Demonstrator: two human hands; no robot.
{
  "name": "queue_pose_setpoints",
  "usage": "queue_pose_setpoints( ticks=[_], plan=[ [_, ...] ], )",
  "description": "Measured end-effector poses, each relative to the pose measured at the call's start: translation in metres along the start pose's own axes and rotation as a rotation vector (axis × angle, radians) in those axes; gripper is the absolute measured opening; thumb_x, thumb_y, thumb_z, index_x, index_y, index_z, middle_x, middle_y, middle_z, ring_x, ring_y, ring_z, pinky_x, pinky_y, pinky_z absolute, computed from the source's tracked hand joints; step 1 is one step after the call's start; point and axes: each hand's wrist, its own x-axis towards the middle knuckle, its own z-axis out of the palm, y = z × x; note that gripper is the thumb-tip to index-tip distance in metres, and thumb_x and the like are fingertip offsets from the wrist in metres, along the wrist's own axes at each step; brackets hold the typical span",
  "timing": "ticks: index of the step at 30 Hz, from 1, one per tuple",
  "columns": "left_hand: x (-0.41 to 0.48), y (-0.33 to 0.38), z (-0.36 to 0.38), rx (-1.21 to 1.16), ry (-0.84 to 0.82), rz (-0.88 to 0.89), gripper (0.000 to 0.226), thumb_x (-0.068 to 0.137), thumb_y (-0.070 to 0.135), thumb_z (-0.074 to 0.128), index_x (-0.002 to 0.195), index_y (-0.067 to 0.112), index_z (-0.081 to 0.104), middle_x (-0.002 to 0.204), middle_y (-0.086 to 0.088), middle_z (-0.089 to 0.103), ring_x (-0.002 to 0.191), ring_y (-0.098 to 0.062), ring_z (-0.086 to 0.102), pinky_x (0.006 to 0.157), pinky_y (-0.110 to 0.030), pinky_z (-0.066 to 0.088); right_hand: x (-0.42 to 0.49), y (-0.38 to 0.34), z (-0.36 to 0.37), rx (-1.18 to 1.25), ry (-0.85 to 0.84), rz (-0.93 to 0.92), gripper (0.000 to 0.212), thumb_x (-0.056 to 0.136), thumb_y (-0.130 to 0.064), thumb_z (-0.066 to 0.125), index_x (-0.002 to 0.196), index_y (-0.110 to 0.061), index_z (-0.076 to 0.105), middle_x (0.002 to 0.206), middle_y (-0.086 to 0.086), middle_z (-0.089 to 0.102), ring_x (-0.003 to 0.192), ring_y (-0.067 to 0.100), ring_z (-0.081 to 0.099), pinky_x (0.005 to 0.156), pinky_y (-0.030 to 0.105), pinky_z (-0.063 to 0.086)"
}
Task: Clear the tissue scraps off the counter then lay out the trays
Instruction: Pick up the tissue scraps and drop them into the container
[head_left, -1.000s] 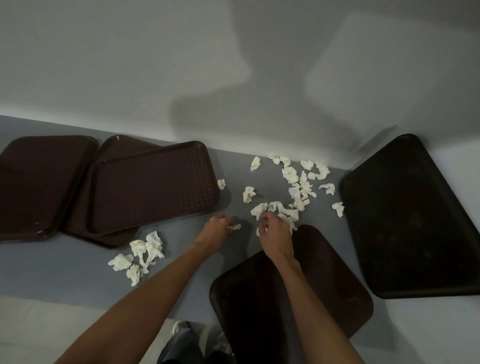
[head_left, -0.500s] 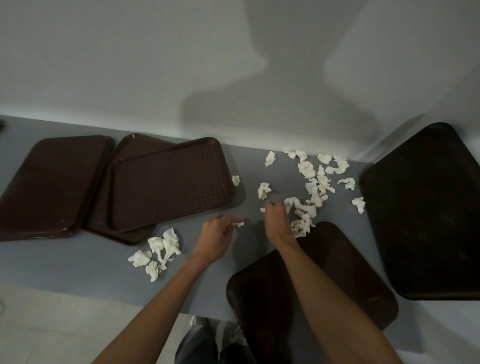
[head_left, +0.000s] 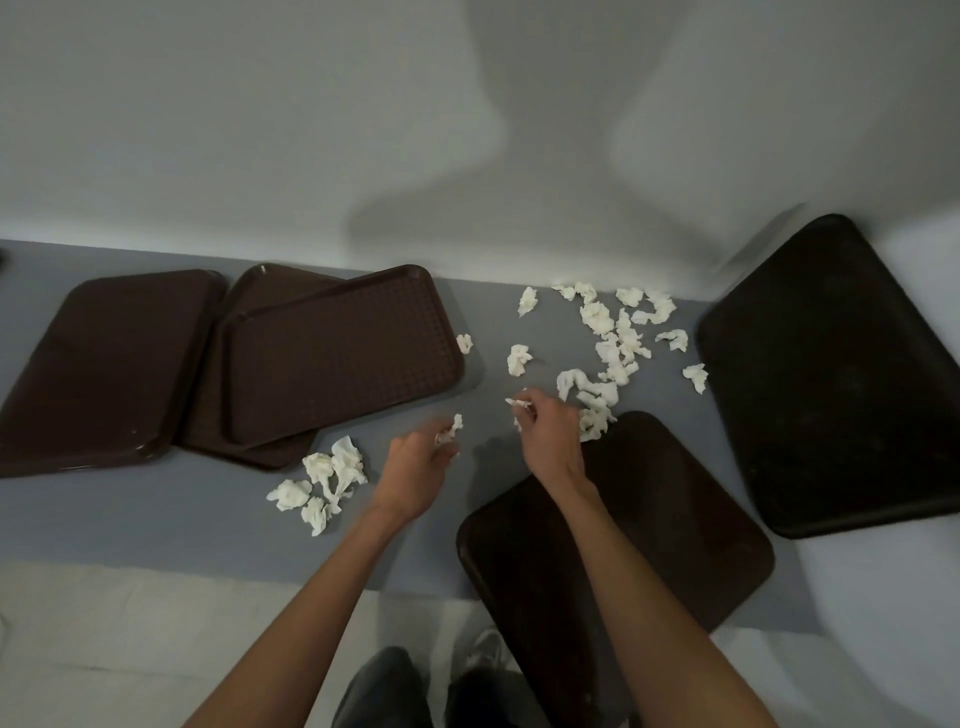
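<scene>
Grey worktop (head_left: 156, 519) against pale wall (head_left: 260, 130); left hand (head_left: 421, 462) and right hand (head_left: 548, 436) each pinched tissue scraps (head_left: 455, 425) just beyond the nearest tray (head_left: 675, 545)

counter (head_left: 156, 519) bare front-left; stacked trays (head_left: 337, 353) block left; tissue scraps (head_left: 596, 317) clutter back-right.

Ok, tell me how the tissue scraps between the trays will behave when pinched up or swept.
Probably very light and floppy: the crumpled tissue scraps look thin, and the right hand holds one in a fingertip pinch. Pushed, they would likely bunch or scatter across the smooth counter rather than roll. They may tear, since their edges look ragged.
</scene>
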Motion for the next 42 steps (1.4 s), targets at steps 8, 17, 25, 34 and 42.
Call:
queue_pose_setpoints(
  ticks=[8,17,25,34,42],
  plan=[
    [-0.065,0.030,-0.024,-0.110,-0.087,0.176,0.021,0.101,0.016,0.060,0.116,0.030,0.064,0.069,0.000,0.071,0.065,-0.007,0.069,0.066,-0.017,0.049,-0.112,-0.018,-0.042,0.233,0.204,0.157,0.024,0.098,-0.020,0.073,0.121,-0.020,0.074,0.107,-0.007,0.074,0.098,0.001,0.065,0.082,0.003,0.042],
    [-0.157,0.042,-0.007,-0.209,-0.292,0.244,0.012,0.101,0.027,0.065,0.108,0.026,0.075,0.074,0.013,0.072,0.065,-0.007,0.069,0.066,-0.014,0.053,-0.261,-0.015,-0.057,0.272,0.351,0.305,0.020,0.098,-0.025,0.073,0.117,-0.030,0.077,0.106,-0.018,0.076,0.097,-0.006,0.069,0.086,0.005,0.046],
    [-0.233,0.062,0.041,-0.199,-0.450,0.344,0.016,0.101,0.025,0.064,0.111,0.018,0.075,0.073,0.014,0.068,0.063,-0.007,0.066,0.060,-0.011,0.046,-0.384,0.015,-0.075,0.255,0.459,0.499,0.019,0.098,-0.021,0.072,0.115,-0.028,0.076,0.101,-0.015,0.078,0.089,-0.003,0.070,0.080,0.001,0.044],
    [-0.316,0.078,0.114,-0.137,-0.525,0.321,0.019,0.100,0.037,0.063,0.106,0.023,0.073,0.071,0.005,0.071,0.063,-0.009,0.069,0.066,-0.025,0.056,-0.487,0.115,-0.079,0.342,0.437,0.599,0.019,0.100,-0.020,0.069,0.116,-0.027,0.065,0.084,-0.036,0.071,0.084,-0.015,0.068,0.075,0.004,0.044],
    [-0.397,0.042,0.244,-0.034,-0.505,0.220,0.018,0.101,0.033,0.063,0.115,0.026,0.072,0.103,0.010,0.074,0.084,-0.003,0.067,0.079,-0.021,0.053,-0.549,0.264,-0.039,0.265,0.260,0.676,0.016,0.096,-0.025,0.074,0.112,-0.021,0.073,0.094,-0.005,0.077,0.079,0.005,0.067,0.069,-0.003,0.039]
  ],
)
